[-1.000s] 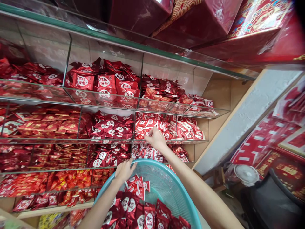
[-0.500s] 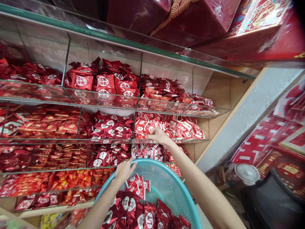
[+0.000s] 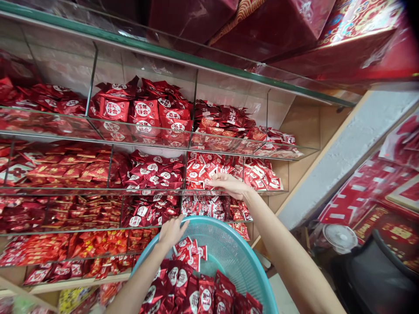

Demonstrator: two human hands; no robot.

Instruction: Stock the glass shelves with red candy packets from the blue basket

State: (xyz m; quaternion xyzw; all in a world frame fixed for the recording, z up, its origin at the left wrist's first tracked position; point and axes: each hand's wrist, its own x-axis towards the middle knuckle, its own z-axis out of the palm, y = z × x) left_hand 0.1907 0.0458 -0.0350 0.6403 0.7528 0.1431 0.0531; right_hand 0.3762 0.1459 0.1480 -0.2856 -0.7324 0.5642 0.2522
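A blue perforated plastic basket [image 3: 258,270] stands low in front of me, with red wrapped packets [image 3: 193,288] inside, some large and dark, some smaller with white. My left hand [image 3: 172,233] is closed over its far left rim. Out over the shelf, my right hand [image 3: 229,184] reaches into a glass compartment of small red-and-white packets [image 3: 199,168]. Its fingers are pressed together at the packets; whatever lies between the fingertips is hidden.
Glass-fronted shelves [image 3: 147,146] with dividers hold red packets in several rows. Large dark red boxes [image 3: 275,35] sit on the top shelf. At the right are a white wall [image 3: 330,165], a black chair back [image 3: 369,274] and a white round lid [image 3: 340,237].
My right hand has shifted slightly right within the compartment, its fingers now flatter and pointing left. The left hand keeps its hold on the basket rim.
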